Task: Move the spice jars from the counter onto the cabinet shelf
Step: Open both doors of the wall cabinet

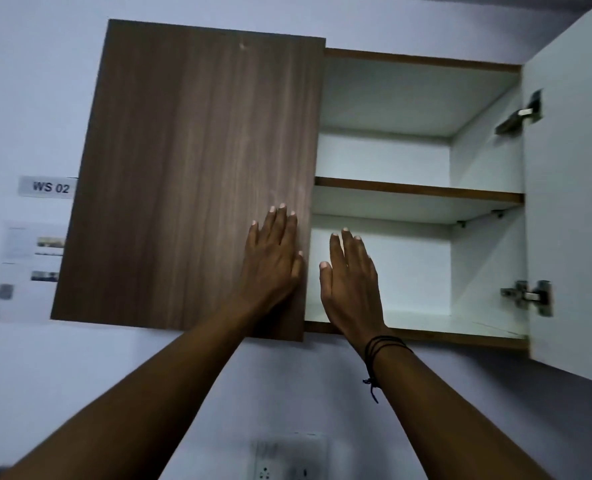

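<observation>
Reaching up with straight fingers, the left hand (274, 251) lies flat on the closed wooden door (190, 174), while the right hand (351, 282), also grasping nothing, is raised before the lower compartment. Above both hands, the cabinet shelf (422, 192) is brown-edged and white, beside the swung-open white door (571, 202); no spice jars show.

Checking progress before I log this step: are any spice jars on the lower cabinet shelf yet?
No. The lower cabinet shelf shows only bare white board behind the open right hand, and no jar appears anywhere in view.
</observation>
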Action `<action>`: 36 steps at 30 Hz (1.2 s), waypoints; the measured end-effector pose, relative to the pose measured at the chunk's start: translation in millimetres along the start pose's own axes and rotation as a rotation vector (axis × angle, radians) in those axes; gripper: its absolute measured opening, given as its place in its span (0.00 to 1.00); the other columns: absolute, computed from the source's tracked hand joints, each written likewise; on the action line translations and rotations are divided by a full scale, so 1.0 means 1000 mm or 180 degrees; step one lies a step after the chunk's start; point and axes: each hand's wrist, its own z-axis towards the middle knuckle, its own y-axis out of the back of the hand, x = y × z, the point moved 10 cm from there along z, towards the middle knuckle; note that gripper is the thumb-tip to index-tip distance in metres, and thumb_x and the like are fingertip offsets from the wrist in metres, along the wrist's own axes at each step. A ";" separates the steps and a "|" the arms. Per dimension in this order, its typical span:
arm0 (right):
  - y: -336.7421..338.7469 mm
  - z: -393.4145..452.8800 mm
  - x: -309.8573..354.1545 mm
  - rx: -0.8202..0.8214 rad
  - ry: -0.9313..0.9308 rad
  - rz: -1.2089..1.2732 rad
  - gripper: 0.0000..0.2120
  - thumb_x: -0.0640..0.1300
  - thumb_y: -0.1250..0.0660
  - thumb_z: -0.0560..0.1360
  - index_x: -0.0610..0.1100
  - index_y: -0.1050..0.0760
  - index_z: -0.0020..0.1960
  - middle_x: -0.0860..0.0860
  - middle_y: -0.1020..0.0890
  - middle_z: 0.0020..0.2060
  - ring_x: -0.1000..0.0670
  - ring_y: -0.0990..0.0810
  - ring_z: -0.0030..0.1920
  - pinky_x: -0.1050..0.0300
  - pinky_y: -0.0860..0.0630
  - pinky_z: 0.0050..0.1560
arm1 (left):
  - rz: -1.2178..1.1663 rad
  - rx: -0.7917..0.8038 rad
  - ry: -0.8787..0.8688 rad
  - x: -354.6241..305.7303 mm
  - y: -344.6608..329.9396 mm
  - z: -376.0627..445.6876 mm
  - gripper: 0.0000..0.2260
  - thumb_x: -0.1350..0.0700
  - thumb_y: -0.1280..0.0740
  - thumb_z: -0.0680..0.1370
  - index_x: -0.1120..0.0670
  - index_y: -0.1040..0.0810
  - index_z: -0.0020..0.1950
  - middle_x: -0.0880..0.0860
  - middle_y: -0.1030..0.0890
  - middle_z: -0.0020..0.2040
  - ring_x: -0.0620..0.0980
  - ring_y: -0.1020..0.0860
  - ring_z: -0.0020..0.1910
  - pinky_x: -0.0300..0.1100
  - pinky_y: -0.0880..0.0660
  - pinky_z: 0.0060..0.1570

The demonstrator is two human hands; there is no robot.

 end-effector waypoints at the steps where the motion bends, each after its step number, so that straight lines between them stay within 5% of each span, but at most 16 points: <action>1: -0.012 0.001 0.002 0.0078 -0.0028 0.0028 0.26 0.48 0.48 0.82 0.43 0.44 0.79 0.43 0.43 0.79 0.42 0.47 0.79 0.45 0.44 0.77 | 0.0076 0.0034 -0.0015 0.008 -0.005 -0.002 0.32 0.47 0.46 0.82 0.56 0.54 0.81 0.57 0.54 0.82 0.53 0.59 0.80 0.52 0.62 0.76; 9: -0.072 0.008 0.011 0.0577 -0.0360 0.0974 0.27 0.46 0.50 0.84 0.44 0.54 0.80 0.46 0.49 0.80 0.47 0.50 0.80 0.54 0.48 0.77 | 0.0768 0.0224 -0.0076 0.038 -0.043 -0.011 0.32 0.41 0.55 0.81 0.55 0.58 0.81 0.57 0.59 0.82 0.56 0.60 0.80 0.61 0.57 0.77; 13: -0.086 0.006 0.013 0.0817 -0.0709 0.1616 0.29 0.48 0.49 0.84 0.50 0.59 0.80 0.45 0.38 0.77 0.42 0.32 0.72 0.50 0.32 0.68 | 0.0831 0.0141 -0.0085 0.038 -0.049 -0.010 0.32 0.40 0.56 0.81 0.55 0.56 0.81 0.57 0.58 0.81 0.57 0.59 0.80 0.62 0.57 0.77; 20: -0.083 0.013 0.006 0.0806 -0.1423 0.2613 0.20 0.39 0.44 0.79 0.45 0.31 0.71 0.46 0.22 0.64 0.44 0.23 0.62 0.49 0.26 0.64 | 0.0812 0.0156 -0.0015 0.036 -0.046 -0.013 0.31 0.40 0.56 0.82 0.52 0.57 0.81 0.57 0.59 0.81 0.56 0.61 0.80 0.62 0.57 0.76; 23: -0.070 0.010 0.010 0.0708 -0.1512 0.3056 0.17 0.39 0.41 0.76 0.47 0.25 0.63 0.51 0.18 0.55 0.51 0.20 0.52 0.60 0.24 0.50 | 0.0718 0.0087 0.0001 0.030 -0.031 -0.018 0.31 0.40 0.58 0.81 0.52 0.58 0.81 0.56 0.60 0.82 0.56 0.62 0.80 0.62 0.58 0.76; 26: -0.047 0.005 0.018 0.0454 -0.1390 0.3153 0.11 0.43 0.39 0.75 0.49 0.24 0.55 0.57 0.19 0.45 0.59 0.22 0.43 0.71 0.30 0.33 | 0.0553 -0.0018 -0.0095 0.023 -0.007 -0.025 0.31 0.41 0.57 0.81 0.52 0.58 0.81 0.56 0.60 0.82 0.55 0.62 0.80 0.62 0.59 0.76; 30: -0.011 -0.007 0.041 0.0116 -0.0965 0.3167 0.08 0.49 0.41 0.77 0.48 0.25 0.50 0.57 0.20 0.40 0.59 0.22 0.40 0.64 0.28 0.38 | 0.0189 -0.0184 -0.0253 0.016 0.034 -0.036 0.31 0.40 0.55 0.81 0.51 0.59 0.81 0.56 0.60 0.82 0.54 0.62 0.80 0.64 0.58 0.76; 36: 0.063 -0.022 0.103 -0.0369 0.0025 0.2970 0.09 0.47 0.45 0.81 0.47 0.29 0.47 0.52 0.22 0.36 0.55 0.24 0.38 0.70 0.32 0.33 | -0.0483 -0.0461 -0.0527 0.012 0.117 -0.054 0.32 0.37 0.53 0.81 0.50 0.57 0.81 0.54 0.57 0.82 0.54 0.59 0.81 0.68 0.57 0.75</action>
